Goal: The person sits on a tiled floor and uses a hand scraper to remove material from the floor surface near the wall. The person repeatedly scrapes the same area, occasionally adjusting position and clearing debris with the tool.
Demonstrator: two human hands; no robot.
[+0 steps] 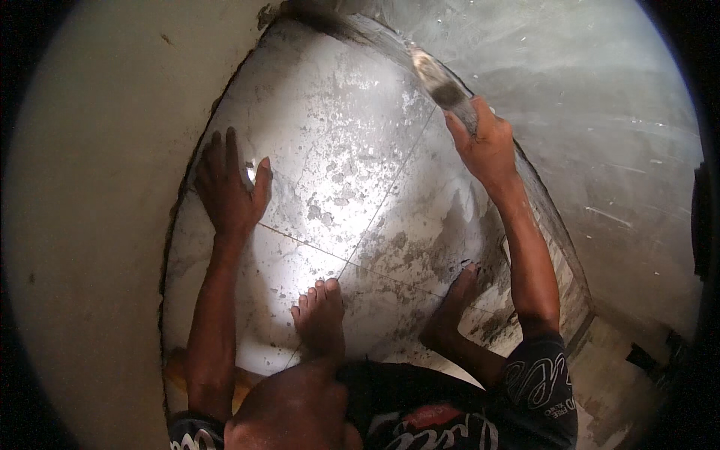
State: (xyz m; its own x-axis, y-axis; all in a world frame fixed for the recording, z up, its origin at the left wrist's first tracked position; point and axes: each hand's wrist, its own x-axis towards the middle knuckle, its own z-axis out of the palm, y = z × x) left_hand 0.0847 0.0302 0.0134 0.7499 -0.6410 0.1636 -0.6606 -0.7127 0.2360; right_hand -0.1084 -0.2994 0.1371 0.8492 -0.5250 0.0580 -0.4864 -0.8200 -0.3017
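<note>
My right hand (487,142) is closed around a flat hand tool (435,76) at the far right of the floor. The tool has a greyish grip, a dark band and a pale brownish flat end; I cannot tell whether it is a scraper or a brush. Its tip points far left, at the foot of the right wall. On the left, my left hand (229,187) rests on the floor with fingers spread, holding nothing. A small bright patch shows between its thumb and forefinger. Under both hands lies the pale tiled floor (367,225), marked with grey flaking spots.
A beige wall (105,187) rises on the left, and a grey smeared wall (585,135) on the right. Dark grime lines the far corner. My bare feet (321,311) are on the floor between my arms. Small dark objects (660,356) lie at the lower right.
</note>
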